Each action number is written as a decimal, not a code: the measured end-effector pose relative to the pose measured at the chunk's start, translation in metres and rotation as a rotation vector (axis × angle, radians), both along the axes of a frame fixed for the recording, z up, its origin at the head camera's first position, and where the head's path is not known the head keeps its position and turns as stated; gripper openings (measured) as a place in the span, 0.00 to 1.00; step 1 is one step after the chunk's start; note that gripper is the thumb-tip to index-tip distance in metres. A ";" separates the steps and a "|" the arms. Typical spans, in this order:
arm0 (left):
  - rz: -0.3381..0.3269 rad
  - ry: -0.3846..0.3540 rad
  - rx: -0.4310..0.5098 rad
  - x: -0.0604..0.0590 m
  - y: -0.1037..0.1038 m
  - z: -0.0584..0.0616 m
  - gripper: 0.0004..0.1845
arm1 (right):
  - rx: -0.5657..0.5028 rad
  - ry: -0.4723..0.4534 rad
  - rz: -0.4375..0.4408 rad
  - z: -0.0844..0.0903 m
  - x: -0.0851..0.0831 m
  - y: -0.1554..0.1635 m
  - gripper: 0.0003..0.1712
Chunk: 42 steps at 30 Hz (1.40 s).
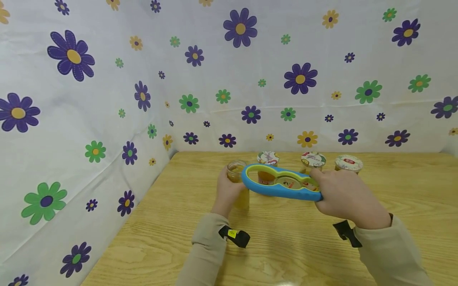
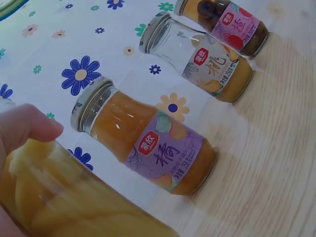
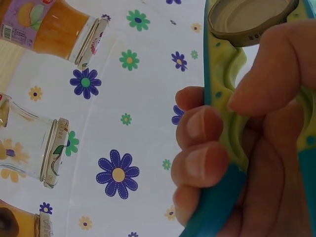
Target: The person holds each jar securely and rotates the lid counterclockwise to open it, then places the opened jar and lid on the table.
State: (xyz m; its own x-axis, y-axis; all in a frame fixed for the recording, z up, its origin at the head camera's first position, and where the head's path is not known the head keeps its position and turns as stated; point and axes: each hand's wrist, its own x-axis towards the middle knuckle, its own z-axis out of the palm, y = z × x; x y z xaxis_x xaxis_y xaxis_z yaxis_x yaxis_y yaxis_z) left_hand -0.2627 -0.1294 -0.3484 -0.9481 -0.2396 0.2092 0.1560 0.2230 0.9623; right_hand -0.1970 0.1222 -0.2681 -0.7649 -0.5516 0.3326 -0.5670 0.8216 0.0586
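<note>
My left hand point(image 1: 226, 190) grips a glass jar point(image 1: 241, 199) of pale yellow fruit pieces, fingers and thumb round its upper part. The jar stands upright in the head view, its mouth uncovered. In my right hand point(image 1: 345, 196) is a blue and yellow-green jar opener point(image 1: 279, 193), held by one end, its far end right at the jar's rim. A metal lid point(image 3: 252, 33) sits in one of the opener's holes, its underside showing in the right wrist view. In that view my fingers curl round the opener's side.
Behind the hands stand three lidded jars: an orange one point(image 2: 126, 131), one with peach pieces point(image 2: 237, 81) and one with dark fruit point(image 2: 210, 15). A flower-print cloth point(image 1: 211, 79) hangs behind and left of the wooden table point(image 1: 161, 238).
</note>
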 end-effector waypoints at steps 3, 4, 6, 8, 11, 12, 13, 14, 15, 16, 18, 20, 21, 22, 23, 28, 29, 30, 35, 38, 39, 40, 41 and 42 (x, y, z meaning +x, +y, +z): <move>0.030 -0.007 0.034 -0.002 -0.004 -0.001 0.31 | -0.005 0.000 0.000 -0.001 0.000 -0.001 0.17; 0.036 -0.007 0.047 -0.003 -0.006 -0.001 0.31 | -0.006 0.000 0.001 -0.001 0.000 -0.001 0.17; 0.050 -0.009 0.063 -0.004 -0.008 -0.002 0.31 | -0.007 -0.001 0.001 -0.002 0.000 -0.001 0.17; 0.056 -0.012 0.076 -0.004 -0.011 -0.003 0.30 | -0.004 -0.004 0.002 -0.002 -0.001 -0.002 0.15; 0.071 -0.022 0.077 -0.005 -0.014 -0.004 0.30 | -0.002 -0.013 0.008 -0.002 -0.001 -0.002 0.13; 0.073 -0.023 0.078 -0.005 -0.014 -0.005 0.30 | 0.000 -0.015 0.010 -0.002 -0.001 -0.002 0.12; 0.075 -0.021 0.077 -0.005 -0.015 -0.005 0.30 | 0.002 -0.017 0.013 -0.002 -0.001 -0.002 0.12; 0.078 -0.017 0.075 -0.005 -0.016 -0.005 0.30 | 0.002 -0.020 0.016 -0.002 -0.001 -0.003 0.11; 0.079 -0.014 0.077 -0.005 -0.017 -0.006 0.29 | 0.000 -0.023 0.023 -0.003 -0.002 -0.003 0.11; 0.079 -0.010 0.080 -0.005 -0.017 -0.006 0.29 | 0.000 -0.023 0.029 -0.003 -0.002 -0.003 0.11; 0.079 -0.001 0.083 -0.005 -0.019 -0.007 0.29 | -0.002 -0.027 0.036 -0.003 -0.002 -0.004 0.11; 0.084 -0.010 0.080 -0.005 -0.020 -0.007 0.30 | -0.007 -0.041 0.042 -0.004 -0.003 -0.005 0.13; 0.092 -0.027 0.069 -0.005 -0.021 -0.007 0.31 | -0.006 -0.056 0.040 -0.004 -0.004 -0.005 0.14; 0.102 -0.047 0.051 -0.005 -0.022 -0.007 0.32 | -0.005 -0.073 0.031 -0.005 -0.005 -0.006 0.15; 0.114 -0.069 0.021 -0.006 -0.023 -0.007 0.34 | -0.005 -0.096 0.021 -0.006 -0.006 -0.007 0.18; 0.148 -0.123 -0.143 -0.009 -0.032 -0.009 0.42 | -0.001 -0.191 -0.014 -0.014 -0.014 -0.013 0.18; 0.151 -0.108 -0.160 -0.010 -0.033 -0.009 0.41 | 0.000 -0.200 -0.016 -0.017 -0.016 -0.014 0.16; 0.152 -0.091 -0.166 -0.010 -0.035 -0.009 0.40 | 0.002 -0.206 -0.013 -0.019 -0.018 -0.016 0.13; 0.155 -0.023 -0.170 -0.012 -0.039 -0.010 0.37 | -0.005 -0.235 0.027 -0.036 -0.031 -0.020 0.06; 0.140 -0.008 -0.183 -0.012 -0.042 -0.009 0.36 | -0.035 -0.270 0.077 -0.046 -0.037 -0.024 0.07; 0.141 -0.003 -0.201 -0.013 -0.043 -0.009 0.36 | -0.053 -0.292 0.098 -0.049 -0.038 -0.026 0.07; 0.142 0.003 -0.222 -0.013 -0.045 -0.009 0.35 | -0.063 -0.312 0.118 -0.052 -0.040 -0.028 0.07; 0.144 0.007 -0.249 -0.013 -0.047 -0.009 0.36 | -0.073 -0.332 0.135 -0.055 -0.042 -0.031 0.07; 0.148 0.009 -0.284 -0.014 -0.048 -0.008 0.36 | -0.082 -0.354 0.156 -0.058 -0.043 -0.034 0.06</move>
State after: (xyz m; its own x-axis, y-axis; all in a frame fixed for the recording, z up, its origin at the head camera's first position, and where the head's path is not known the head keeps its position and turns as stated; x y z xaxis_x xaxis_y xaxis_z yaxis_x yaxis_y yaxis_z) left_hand -0.2763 -0.1777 -0.3564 -0.9050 -0.3055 0.2959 0.1101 0.5037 0.8568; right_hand -0.2400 0.0884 -0.3262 -0.7491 -0.6531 0.1111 -0.6591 0.7176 -0.2253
